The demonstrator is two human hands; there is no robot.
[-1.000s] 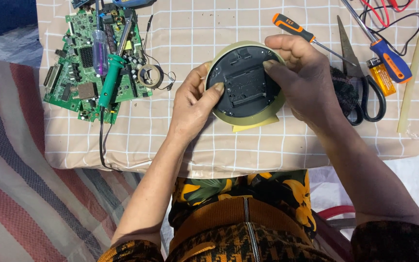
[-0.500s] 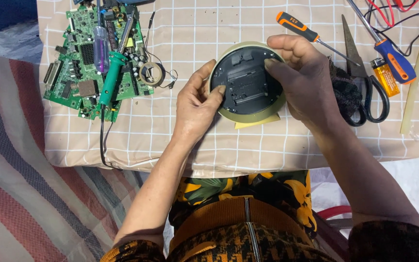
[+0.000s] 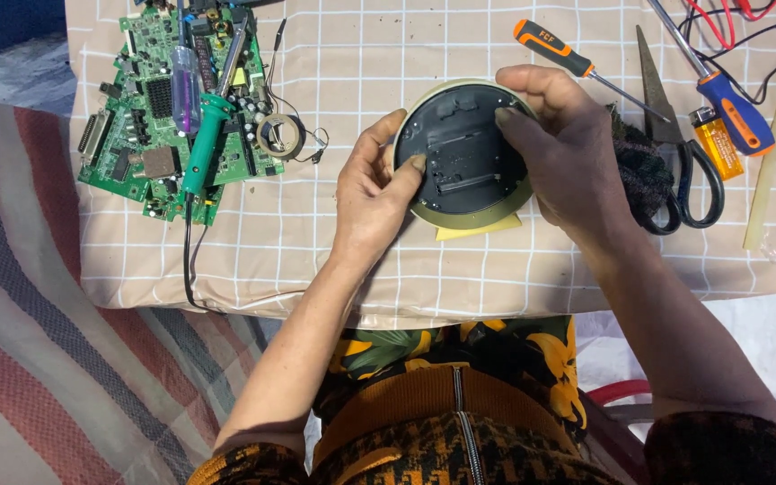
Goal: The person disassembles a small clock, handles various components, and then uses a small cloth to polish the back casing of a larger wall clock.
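A round device (image 3: pixel 464 162) with a dark plastic back and a pale yellow-green rim lies back-up on the checked cloth. My left hand (image 3: pixel 372 193) grips its left edge, thumb pressed on the dark back. From the right, my right hand (image 3: pixel 563 148) clasps the rim, with its fingers curled over the top edge. A yellow slip (image 3: pixel 478 231) pokes out from under the device.
A green circuit board (image 3: pixel 159 126) lies at the upper left with a green-handled soldering iron (image 3: pixel 204 148) and a small solder roll (image 3: pixel 278 135) on it. At the right lie an orange-handled screwdriver (image 3: pixel 554 49), black scissors (image 3: pixel 684 171), a blue-handled screwdriver (image 3: pixel 734 112), an orange lighter (image 3: pixel 718 144) and a pale stick (image 3: pixel 774 135).
Both hands have kept hold of the round device and turned it slightly; it sits a little higher in view. My left thumb has slid further onto the dark back.
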